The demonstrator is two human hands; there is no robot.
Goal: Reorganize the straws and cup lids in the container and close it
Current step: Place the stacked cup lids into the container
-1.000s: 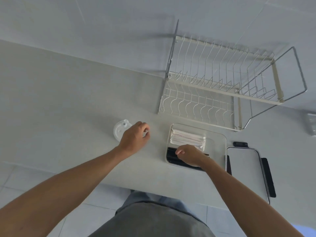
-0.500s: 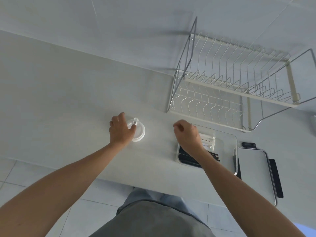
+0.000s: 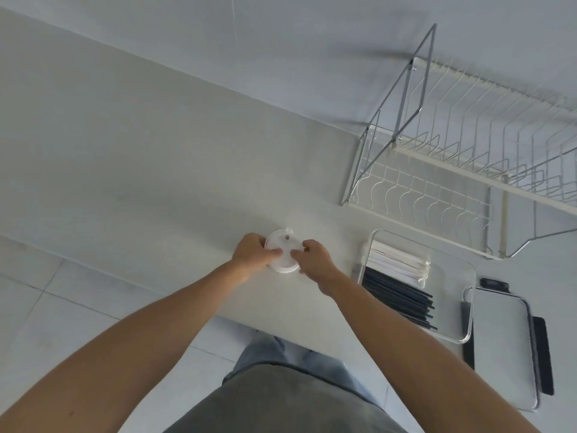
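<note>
Hands pinching from both sides: left hand [image 3: 251, 254], right hand [image 3: 315, 260], round white plastic cup lids [image 3: 283, 252] stacked on pale countertop [image 3: 156, 182]. Clear rectangular container [image 3: 465, 270] well to the right, nearer the right hand, straws lengthwise inside.

A kitchen: wire dish rack [image 3: 462, 170] on white counter [image 3: 156, 170].

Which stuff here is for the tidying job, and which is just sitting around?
For the job:
cup lids, gripped by left hand and right hand
clear container
black straws
white wrapped straws
container lid

Just sitting there:
dish rack
counter
</note>
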